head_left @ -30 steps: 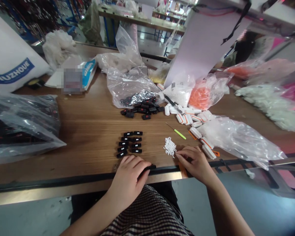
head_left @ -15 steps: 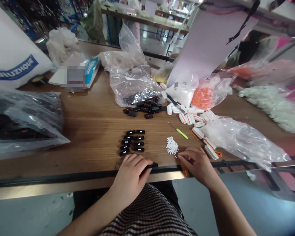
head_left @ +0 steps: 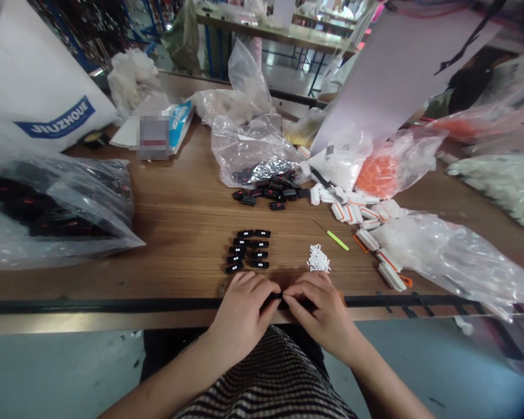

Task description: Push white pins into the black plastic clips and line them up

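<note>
Left hand (head_left: pixel 247 305) gripped a black block (head_left: pixel 276 295) between thumb and fingers at the front edge of the table (head_left: pixel 179 233). Right hand (head_left: pixel 321 305), fingertips pinched, met the block's end; any smaller piece held was indiscernible. White pegs (head_left: pixel 318 258) lay just beyond.

The left hand (head_left: pixel 244 308) covers most of the black plastic housing (head_left: pixel 276 295) in its fingers; whatever the right hand's (head_left: pixel 325 311) fingertips pinch against its end is too small to tell. An orange piece (head_left: pixel 342 297) just right of those fingers is mostly hidden. Far left of the fingers, a clear bag (head_left: pixel 113 233) runs off the picture's edge; beyond them, leftward, a pixelated patch (head_left: pixel 154 138) is unreadable.
</note>
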Available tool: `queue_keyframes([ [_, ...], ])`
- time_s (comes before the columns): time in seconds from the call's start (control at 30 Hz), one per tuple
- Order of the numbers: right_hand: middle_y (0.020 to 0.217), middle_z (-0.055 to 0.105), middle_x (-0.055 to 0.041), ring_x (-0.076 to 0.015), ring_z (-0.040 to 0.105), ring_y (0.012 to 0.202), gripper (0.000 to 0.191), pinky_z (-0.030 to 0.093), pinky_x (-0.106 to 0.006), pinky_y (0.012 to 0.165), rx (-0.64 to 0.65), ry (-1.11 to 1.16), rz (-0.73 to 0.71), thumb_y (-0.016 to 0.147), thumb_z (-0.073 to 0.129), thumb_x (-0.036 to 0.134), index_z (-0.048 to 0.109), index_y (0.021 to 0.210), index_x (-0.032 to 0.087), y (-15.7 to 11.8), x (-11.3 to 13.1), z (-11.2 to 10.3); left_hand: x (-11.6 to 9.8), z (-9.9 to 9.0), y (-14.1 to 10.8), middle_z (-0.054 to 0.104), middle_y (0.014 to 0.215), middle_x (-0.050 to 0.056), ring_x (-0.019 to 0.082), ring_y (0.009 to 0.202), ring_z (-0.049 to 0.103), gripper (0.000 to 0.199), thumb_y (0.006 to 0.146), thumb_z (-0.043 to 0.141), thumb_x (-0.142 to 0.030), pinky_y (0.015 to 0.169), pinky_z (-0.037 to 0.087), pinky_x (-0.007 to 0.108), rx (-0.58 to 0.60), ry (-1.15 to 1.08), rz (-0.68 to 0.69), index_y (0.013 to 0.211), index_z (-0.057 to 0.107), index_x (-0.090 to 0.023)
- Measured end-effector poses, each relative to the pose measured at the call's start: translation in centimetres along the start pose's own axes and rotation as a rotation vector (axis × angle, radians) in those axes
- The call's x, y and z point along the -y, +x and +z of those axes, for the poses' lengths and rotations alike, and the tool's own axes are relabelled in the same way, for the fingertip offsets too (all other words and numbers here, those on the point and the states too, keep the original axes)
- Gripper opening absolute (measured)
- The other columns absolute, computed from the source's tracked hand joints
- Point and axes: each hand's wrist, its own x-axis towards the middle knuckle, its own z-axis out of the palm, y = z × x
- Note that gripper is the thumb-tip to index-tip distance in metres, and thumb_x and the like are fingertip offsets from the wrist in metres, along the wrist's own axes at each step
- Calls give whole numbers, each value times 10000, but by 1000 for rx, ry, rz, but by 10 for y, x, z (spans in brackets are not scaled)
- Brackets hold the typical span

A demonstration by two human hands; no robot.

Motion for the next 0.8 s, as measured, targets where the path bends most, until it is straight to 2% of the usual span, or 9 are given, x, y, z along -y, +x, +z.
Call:
queue_keyframes([
  [0.4,796,660,-22,-168,557,768,140,376,-378,826,20,-194,-136,948,561,162,683,886,192,4,8,-3,1,1,-1,653,910,18,225,883,562,64,930,601,-149,841,431,428,-1,22,11,964,594,-202],
  [0.53,820,681,-25,-171,564,773,134,373,-384,823,-2,-226,-145,932,584,159,709,947,207,0,6,-3,2,2,-1,651,901,19,223,869,561,43,931,610,-167,834,434,428,-6,29,0,958,597,-198],
  [0.67,787,686,-23,-177,566,749,142,369,-398,817,-57,-306,-180,913,603,163,731,930,224,-3,7,2,2,2,-1,649,901,25,233,877,562,55,928,604,-158,830,436,436,-5,29,2,962,599,-201],
  [0.8,831,708,-28,-183,604,764,172,398,-389,804,-54,-241,-152,893,623,172,730,1013,231,-8,-1,-2,1,0,-1,650,901,28,236,870,567,51,933,592,-157,829,440,443,-1,21,0,949,598,-206],
])
